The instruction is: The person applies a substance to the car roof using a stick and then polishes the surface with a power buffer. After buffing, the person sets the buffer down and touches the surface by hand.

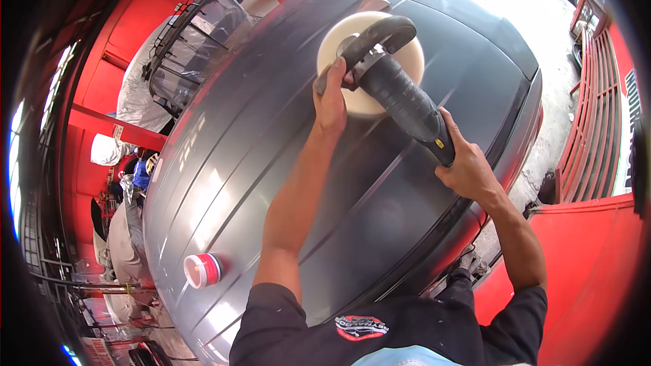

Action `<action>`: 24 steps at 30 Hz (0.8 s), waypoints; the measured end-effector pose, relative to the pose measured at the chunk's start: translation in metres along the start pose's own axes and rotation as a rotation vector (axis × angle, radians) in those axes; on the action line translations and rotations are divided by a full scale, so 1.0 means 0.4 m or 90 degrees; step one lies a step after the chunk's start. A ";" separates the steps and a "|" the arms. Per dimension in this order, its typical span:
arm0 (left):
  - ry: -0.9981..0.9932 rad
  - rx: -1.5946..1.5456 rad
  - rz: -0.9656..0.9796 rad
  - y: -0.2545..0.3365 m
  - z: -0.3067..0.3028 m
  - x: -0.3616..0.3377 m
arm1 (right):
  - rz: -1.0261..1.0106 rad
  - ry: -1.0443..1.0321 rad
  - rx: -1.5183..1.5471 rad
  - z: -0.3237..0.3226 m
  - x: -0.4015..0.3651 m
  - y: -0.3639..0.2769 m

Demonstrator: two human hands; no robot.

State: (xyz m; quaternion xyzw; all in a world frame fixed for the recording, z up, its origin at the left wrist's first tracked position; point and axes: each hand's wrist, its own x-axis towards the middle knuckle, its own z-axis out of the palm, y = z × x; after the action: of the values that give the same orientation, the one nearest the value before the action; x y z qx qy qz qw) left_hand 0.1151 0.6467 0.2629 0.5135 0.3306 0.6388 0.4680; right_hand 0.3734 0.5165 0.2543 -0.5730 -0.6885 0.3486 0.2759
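Grey car body (237, 163) — polisher (400, 95) in both hands (330, 105) (468, 171)

On the one grey car roof (271, 163): one polisher (400, 98) with one white pad (342, 30), one left hand (330, 98), one right hand (468, 166), and one red-and-white tub (203, 270).

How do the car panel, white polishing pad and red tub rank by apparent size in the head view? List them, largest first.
1. car panel
2. white polishing pad
3. red tub, clearly smallest
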 end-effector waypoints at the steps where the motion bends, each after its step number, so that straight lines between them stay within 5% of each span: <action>1: -0.018 -0.030 -0.015 -0.002 -0.002 0.011 | 0.031 -0.012 0.018 -0.005 -0.003 -0.024; 10: -0.013 0.063 0.059 0.079 -0.131 -0.195 | -0.036 -0.098 -0.001 0.050 -0.073 -0.048; 16: 0.309 0.100 0.070 0.206 -0.261 -0.409 | -0.058 -0.256 -0.007 0.151 -0.132 -0.173; 24: 0.474 0.078 0.104 0.320 -0.351 -0.511 | -0.142 -0.442 0.076 0.248 -0.156 -0.270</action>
State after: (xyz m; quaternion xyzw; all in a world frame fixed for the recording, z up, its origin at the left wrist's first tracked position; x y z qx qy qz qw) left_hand -0.0464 0.4191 0.2719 0.2983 0.4732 0.7958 0.2318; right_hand 0.2436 0.4280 0.2815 -0.3250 -0.7776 0.5297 0.0953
